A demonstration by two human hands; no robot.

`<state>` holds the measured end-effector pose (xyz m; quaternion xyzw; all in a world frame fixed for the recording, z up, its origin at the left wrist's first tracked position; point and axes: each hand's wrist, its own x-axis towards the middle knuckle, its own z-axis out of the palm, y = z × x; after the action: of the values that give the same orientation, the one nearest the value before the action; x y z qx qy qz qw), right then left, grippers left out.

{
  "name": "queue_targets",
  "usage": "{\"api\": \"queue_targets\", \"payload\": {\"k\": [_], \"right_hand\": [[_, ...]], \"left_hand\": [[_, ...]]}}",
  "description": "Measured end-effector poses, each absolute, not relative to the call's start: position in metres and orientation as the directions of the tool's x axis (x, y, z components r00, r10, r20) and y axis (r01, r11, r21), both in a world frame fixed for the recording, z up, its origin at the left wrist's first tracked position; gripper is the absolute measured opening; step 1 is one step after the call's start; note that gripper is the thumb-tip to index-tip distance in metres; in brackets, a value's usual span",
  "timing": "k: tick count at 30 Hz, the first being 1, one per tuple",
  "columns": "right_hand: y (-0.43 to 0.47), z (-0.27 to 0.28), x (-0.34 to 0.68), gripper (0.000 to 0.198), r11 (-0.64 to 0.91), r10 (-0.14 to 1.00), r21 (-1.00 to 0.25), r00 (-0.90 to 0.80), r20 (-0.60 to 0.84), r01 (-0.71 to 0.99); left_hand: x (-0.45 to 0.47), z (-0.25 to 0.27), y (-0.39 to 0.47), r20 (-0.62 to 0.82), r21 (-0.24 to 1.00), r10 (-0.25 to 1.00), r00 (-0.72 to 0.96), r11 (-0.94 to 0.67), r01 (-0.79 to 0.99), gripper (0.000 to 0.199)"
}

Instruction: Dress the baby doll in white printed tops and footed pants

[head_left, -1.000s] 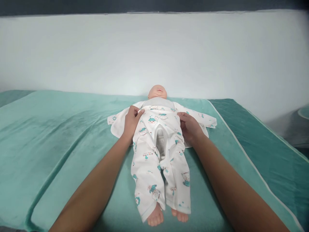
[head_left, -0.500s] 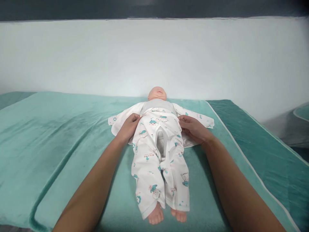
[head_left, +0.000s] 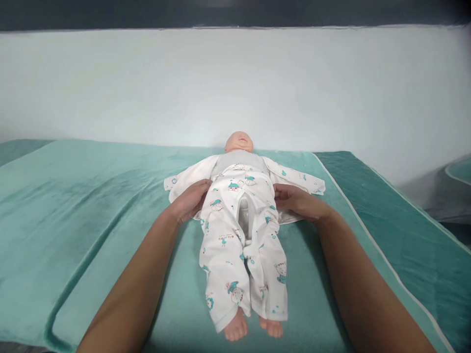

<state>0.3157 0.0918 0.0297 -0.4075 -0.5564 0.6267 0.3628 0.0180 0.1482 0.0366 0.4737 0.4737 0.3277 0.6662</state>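
A baby doll [head_left: 239,142] lies on its back, head away from me, bare feet [head_left: 236,327] towards me. It wears white open-crotch baby trousers [head_left: 224,235] printed with small cartoon figures, pulled up to the grey-white middle of its torso. A white long-sleeved top [head_left: 200,169] spreads out under it, both sleeves stretched sideways. My left hand [head_left: 192,200] rests against the trousers at the doll's hip, fingers stretched out, tips hidden beside the cloth. On the other hip my right hand [head_left: 298,201] touches the trousers with its fingers extended and slightly bent, their tips partly tucked behind the side.
Pale green plush blanket [head_left: 91,196] covers the surface, with a raised fold at left. Darker green cloth [head_left: 401,215] lies to the right beyond a light edging. A white wall [head_left: 235,83] rises behind the doll's head.
Both hands have slid slightly down from the waistband along the trousers' sides, and the fingers have gone lower beside the hips. The doll lies almost as before.
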Motion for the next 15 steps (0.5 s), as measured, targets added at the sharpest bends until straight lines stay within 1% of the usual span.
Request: {"api": "queue_targets", "payload": {"k": [5,10,15], "right_hand": [[0.093,0.024,0.306,0.042,-0.13,0.918,-0.991,-0.377,-0.12,-0.003],[0.092,0.026,0.29,0.036,-0.097,0.944,-0.994,-0.312,-0.106,0.044],[0.089,0.032,0.28,0.033,-0.079,0.969,-0.986,-0.22,-0.109,0.144]], "left_hand": [[0.019,0.037,0.145,-0.282,0.951,0.888,0.362,0.309,-0.018,0.031],[0.022,0.032,0.144,-0.246,0.948,0.893,0.376,0.302,-0.096,0.036],[0.026,0.033,0.143,-0.264,0.922,0.858,0.44,0.359,-0.147,0.038]]}}
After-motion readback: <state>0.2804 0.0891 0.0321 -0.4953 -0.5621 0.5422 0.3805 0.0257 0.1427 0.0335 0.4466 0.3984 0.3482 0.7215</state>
